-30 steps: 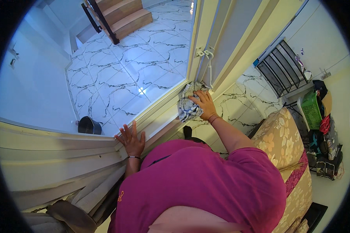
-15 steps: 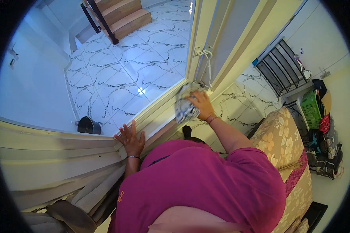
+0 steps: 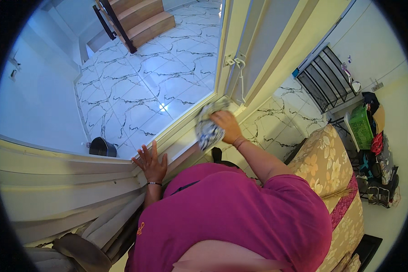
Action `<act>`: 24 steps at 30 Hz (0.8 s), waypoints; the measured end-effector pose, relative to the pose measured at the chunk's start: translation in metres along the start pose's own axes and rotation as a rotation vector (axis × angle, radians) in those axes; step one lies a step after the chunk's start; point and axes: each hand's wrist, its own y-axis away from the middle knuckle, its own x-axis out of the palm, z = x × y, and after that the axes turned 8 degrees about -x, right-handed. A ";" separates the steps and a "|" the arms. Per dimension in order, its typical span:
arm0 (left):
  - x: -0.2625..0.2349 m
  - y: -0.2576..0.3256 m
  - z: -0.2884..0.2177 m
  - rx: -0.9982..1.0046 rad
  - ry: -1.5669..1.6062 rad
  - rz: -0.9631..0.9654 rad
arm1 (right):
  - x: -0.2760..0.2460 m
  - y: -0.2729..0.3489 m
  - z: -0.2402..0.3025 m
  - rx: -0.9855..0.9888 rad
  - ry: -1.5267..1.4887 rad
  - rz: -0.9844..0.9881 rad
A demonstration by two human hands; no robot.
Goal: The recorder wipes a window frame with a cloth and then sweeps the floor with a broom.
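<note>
Our right hand (image 3: 226,127), gripping the crumpled blue-and-white patterned cloth (image 3: 208,127), has slid toward seven o'clock along the cream window ledge (image 3: 179,131), while our open left hand (image 3: 152,163) stays braced flat.

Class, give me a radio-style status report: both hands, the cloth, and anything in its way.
Right hand gripping patterned cloth, pressed on window frame. Left hand flat on frame, fingers spread. White hook just above cloth.

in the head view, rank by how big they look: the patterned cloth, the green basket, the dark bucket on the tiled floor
1. Patterned cloth, held in the right hand; it is nearest the camera.
2. Green basket and dark bucket look too alike to rank, and both lie farther off.
</note>
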 end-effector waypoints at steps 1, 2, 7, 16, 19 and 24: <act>-0.001 -0.001 -0.001 -0.002 0.000 0.010 | -0.002 0.004 -0.015 0.115 0.012 -0.058; -0.001 -0.001 -0.001 -0.006 0.000 0.021 | -0.001 0.008 -0.026 0.229 0.024 -0.115; 0.000 -0.001 -0.001 -0.007 -0.018 0.026 | 0.009 -0.006 0.025 0.253 0.100 0.044; 0.001 0.000 0.000 -0.007 -0.004 0.024 | 0.019 -0.010 0.016 -0.094 -0.058 0.087; -0.002 -0.002 -0.002 -0.008 -0.013 0.017 | 0.000 -0.007 -0.019 0.297 -0.001 0.018; 0.000 -0.002 -0.002 -0.008 -0.007 0.022 | 0.012 -0.041 -0.019 0.970 -0.723 -0.650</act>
